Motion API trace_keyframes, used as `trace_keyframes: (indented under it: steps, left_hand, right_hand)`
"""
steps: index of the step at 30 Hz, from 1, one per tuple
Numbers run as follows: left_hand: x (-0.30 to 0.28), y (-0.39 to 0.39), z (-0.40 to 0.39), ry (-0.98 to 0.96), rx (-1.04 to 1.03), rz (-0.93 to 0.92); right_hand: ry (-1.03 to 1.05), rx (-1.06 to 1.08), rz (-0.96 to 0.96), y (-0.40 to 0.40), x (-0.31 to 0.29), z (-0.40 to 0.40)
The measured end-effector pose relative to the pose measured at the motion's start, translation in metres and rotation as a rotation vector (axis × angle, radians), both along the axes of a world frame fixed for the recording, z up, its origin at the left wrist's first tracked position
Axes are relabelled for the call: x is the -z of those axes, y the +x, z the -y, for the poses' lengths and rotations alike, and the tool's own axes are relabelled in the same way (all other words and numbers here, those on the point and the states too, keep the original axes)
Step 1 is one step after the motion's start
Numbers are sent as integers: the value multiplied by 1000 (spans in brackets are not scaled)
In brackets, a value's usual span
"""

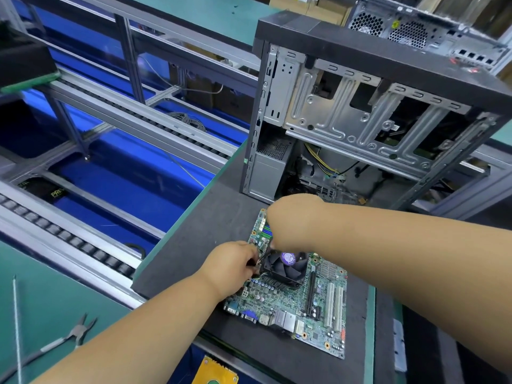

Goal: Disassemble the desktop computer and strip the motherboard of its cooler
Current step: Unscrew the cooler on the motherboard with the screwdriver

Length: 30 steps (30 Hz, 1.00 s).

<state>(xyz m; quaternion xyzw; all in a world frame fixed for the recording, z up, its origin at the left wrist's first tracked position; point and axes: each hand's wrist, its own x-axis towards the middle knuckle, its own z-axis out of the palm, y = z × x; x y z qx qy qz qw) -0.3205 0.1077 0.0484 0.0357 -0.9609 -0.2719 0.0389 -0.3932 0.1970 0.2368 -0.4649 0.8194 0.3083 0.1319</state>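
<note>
A green motherboard [293, 303] lies flat on the dark mat [210, 231]. Its black cooler fan [285, 268] with a purple centre label sits on the board's far half. My left hand [232, 266] is at the cooler's left edge, fingers pinched on a thin fan cable or connector there. My right hand [293, 220] reaches over the board's far end, above the blue memory slots, fingers curled down beside the cooler's far corner; what it grips is hidden. The open, emptied desktop case [360, 112] stands upright behind the board.
Pliers [74, 332] and a thin metal rod [17, 322] lie on the green bench at lower left. A roller conveyor [69, 239] runs along the left. Another case [415, 26] stands at the far right. A yellow part [216, 370] shows at the bottom edge.
</note>
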Motion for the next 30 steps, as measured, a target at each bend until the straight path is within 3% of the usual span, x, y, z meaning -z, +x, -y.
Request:
trace_keyframes:
  steps: [7,13,16,19,24,30]
  left_hand:
    - [-2,1,1,-40,13,39]
    - [5,4,0,-32,12,157]
    - [4,4,0,30,-22,132]
    - [-3,4,0,51,-54,85]
    - [-5,1,0,54,-17,83]
    - [1,1,2,101,8,81]
  right_hand:
    - [15,41,103,7,-1,1]
    - [155,-374,12,41,0,22]
    - [223,-458,-5,39,-3,31]
    - [233,-339,-52,27,-7,30]
    - [285,-140,31,14,-4,30]
    - [174,19,67,1,-10,31]
